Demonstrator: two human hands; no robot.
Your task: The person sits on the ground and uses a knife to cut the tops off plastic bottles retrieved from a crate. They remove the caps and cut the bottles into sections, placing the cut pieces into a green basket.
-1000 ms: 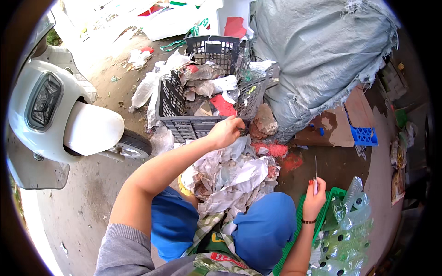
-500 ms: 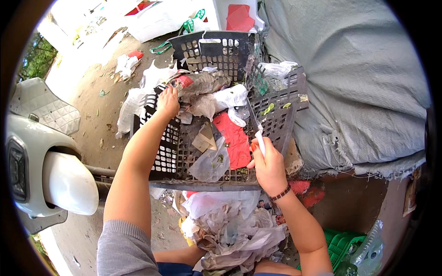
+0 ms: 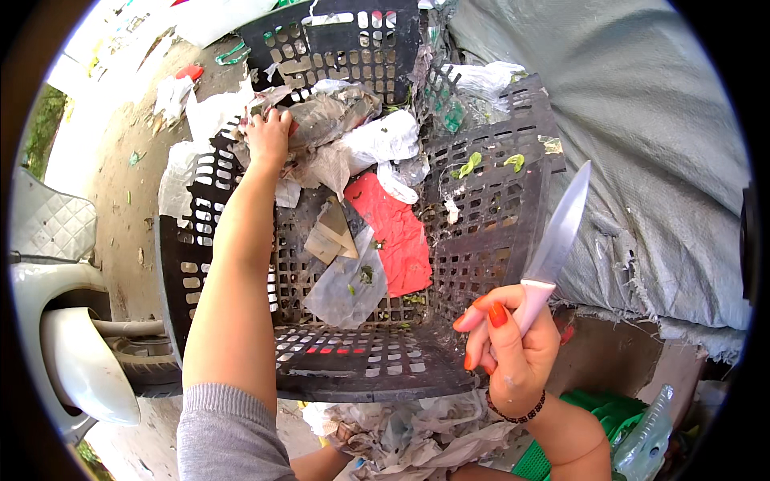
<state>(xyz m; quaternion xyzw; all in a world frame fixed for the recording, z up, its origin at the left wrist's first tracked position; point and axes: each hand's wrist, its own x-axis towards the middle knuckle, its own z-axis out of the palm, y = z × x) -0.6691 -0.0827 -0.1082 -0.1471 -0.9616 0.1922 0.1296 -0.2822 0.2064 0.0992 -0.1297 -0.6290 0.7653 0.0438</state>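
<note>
A black perforated plastic crate (image 3: 369, 393) is in front of me, its walls dirty. At its far left my left hand (image 3: 269, 138) has bent fingers closed on a grimy, crumpled plastic bag (image 3: 333, 116), beside the rim; the fingertips are partly hidden. My right hand (image 3: 521, 345) grips the pale pink handle of a knife (image 3: 561, 228) by the crate's near right corner, the blade pointing up and clear of the contents. Inside the crate lie a red crumpled sheet (image 3: 397, 240), a white bag (image 3: 385, 144), a cardboard piece (image 3: 330, 232) and a clear plastic sheet (image 3: 349, 280).
A large grey tarp-covered bulk (image 3: 618, 136) borders the crate on the right. A white scooter (image 3: 80, 361) stands at left. Crumpled plastic bags (image 3: 409, 441) heap up below the crate, with a green basket (image 3: 553, 441) at lower right.
My right hand has drawn the knife out of the crate toward the near right, its blade now raised. The view has shifted and the crate looks larger; my left hand stays at the dirty bag.
</note>
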